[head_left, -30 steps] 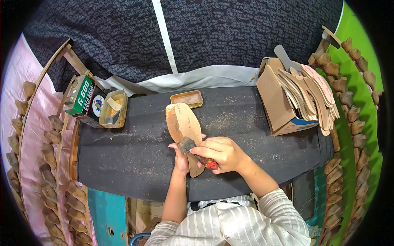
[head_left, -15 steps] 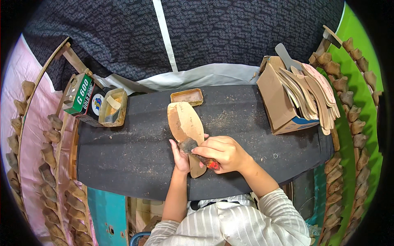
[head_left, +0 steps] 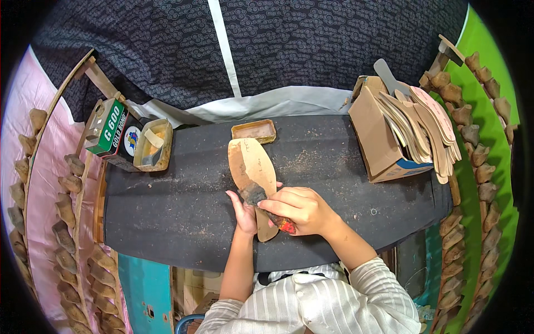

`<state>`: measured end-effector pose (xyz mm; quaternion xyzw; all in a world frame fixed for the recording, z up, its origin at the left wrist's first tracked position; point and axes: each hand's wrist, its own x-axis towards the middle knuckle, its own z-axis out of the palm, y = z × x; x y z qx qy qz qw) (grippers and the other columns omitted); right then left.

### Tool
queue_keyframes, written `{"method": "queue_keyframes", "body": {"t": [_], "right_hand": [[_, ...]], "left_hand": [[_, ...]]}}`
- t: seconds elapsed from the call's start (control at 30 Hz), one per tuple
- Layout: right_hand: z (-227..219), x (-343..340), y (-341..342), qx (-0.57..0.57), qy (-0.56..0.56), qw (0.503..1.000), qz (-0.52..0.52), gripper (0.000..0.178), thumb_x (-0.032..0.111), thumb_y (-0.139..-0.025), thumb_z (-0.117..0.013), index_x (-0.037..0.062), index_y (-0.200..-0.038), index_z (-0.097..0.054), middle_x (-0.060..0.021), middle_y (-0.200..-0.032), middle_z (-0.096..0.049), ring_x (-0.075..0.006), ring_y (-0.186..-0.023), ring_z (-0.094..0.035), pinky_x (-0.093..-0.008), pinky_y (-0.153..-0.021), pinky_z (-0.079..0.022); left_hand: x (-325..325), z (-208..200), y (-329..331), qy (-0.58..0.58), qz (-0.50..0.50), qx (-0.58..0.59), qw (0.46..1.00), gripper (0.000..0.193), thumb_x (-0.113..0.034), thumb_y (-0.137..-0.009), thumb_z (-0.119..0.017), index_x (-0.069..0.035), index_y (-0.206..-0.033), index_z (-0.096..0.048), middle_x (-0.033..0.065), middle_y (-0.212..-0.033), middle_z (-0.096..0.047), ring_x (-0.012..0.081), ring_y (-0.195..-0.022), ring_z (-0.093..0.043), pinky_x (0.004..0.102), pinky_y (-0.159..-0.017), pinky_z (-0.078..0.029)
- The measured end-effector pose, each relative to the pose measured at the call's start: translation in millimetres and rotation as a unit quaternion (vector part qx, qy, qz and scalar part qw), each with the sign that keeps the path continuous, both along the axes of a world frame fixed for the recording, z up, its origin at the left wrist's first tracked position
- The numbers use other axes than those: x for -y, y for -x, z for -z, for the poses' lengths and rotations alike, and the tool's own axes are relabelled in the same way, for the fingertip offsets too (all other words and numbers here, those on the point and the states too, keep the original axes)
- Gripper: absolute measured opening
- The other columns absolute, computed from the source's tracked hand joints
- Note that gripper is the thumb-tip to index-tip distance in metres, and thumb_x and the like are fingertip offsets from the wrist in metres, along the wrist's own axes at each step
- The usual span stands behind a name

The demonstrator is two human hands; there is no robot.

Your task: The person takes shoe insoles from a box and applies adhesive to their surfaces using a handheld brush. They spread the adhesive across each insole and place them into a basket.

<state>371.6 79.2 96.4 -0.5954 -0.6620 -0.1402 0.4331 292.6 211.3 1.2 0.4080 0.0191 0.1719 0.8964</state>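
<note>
- A dark patterned cloth (head_left: 311,50) with a white stripe fills the whole far side of the view, hanging behind the work area.
- A pink sheet (head_left: 33,150) covers the left edge and a bright green surface (head_left: 489,50) the right edge; curved wooden racks hung with rows of small tan blocks (head_left: 69,183) run down both sides.
- The counter (head_left: 167,217) is a broad dark slab, dusted with pale grit and scuff marks, and it spans the middle of the view.
- A brown cardboard box (head_left: 378,139) sits at the counter's right end, stuffed with a fan of flat tan sole-shaped cut-outs (head_left: 428,128).
- A green and white tin (head_left: 114,133) rests at the counter's left end, with an open tin of yellowish paste (head_left: 153,145) just beside it.
- A flat tan shoe sole (head_left: 253,167) lies near the middle of the counter, wide end away from the person; its surface is pale brown with a darker smear along the left edge.
- The right hand (head_left: 297,209) is closed around a brush with a red handle (head_left: 283,224), its dark head (head_left: 253,193) pressed on the sole.
- The left hand (head_left: 245,214) lies half open, fingers pinning the sole's narrow end to the counter.
- A small shallow rectangular tin (head_left: 254,131) sits just beyond the sole's wide end.
</note>
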Motion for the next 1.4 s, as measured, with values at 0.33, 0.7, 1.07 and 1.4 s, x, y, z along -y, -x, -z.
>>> {"method": "queue_keyframes", "body": {"t": [0.33,0.7,1.07,1.4], "right_hand": [[5,4,3,-0.021,0.020,1.000,-0.008,0.043,0.009,-0.057,-0.074,0.0044,-0.099,-0.065,-0.0070,-0.081,-0.062,-0.0233,-0.069,-0.062,-0.0331,-0.061,-0.050],[6,9,3,-0.056,0.007,0.998,0.000,0.043,0.004,-0.058,-0.068,0.0054,-0.100,-0.063,-0.0097,-0.090,-0.062,-0.0264,-0.078,-0.062,-0.0349,-0.068,-0.052],[16,10,11,-0.047,0.013,0.999,-0.007,0.043,0.005,-0.058,-0.069,0.0051,-0.100,-0.062,-0.0081,-0.089,-0.061,-0.0254,-0.078,-0.062,-0.0350,-0.068,-0.052],[18,14,14,-0.049,0.044,0.998,-0.016,0.047,0.005,-0.057,-0.074,0.0034,-0.103,-0.064,-0.0081,-0.088,-0.062,-0.0231,-0.073,-0.062,-0.0334,-0.064,-0.051]], "left_hand": [[-1,1,0,0.010,-0.012,0.017,1.000,0.099,-0.076,-0.081,0.001,-0.002,-0.133,-0.039,0.0190,-0.121,-0.054,0.0272,-0.104,-0.057,0.0365,-0.087,-0.048],[7,-13,-2,0.066,-0.065,0.001,0.996,0.084,-0.070,-0.088,-0.012,-0.004,-0.131,-0.040,0.0196,-0.113,-0.055,0.0238,-0.084,-0.059,0.0358,-0.073,-0.052],[-1,-8,-1,0.138,-0.001,0.057,0.989,0.096,-0.076,-0.082,-0.013,0.004,-0.126,-0.044,0.0189,-0.102,-0.059,0.0253,-0.086,-0.060,0.0353,-0.075,-0.052],[-10,0,0,0.121,-0.047,0.072,0.989,0.091,-0.074,-0.083,-0.017,-0.001,-0.134,-0.034,0.0183,-0.124,-0.048,0.0287,-0.095,-0.057,0.0416,-0.077,-0.051]]}}
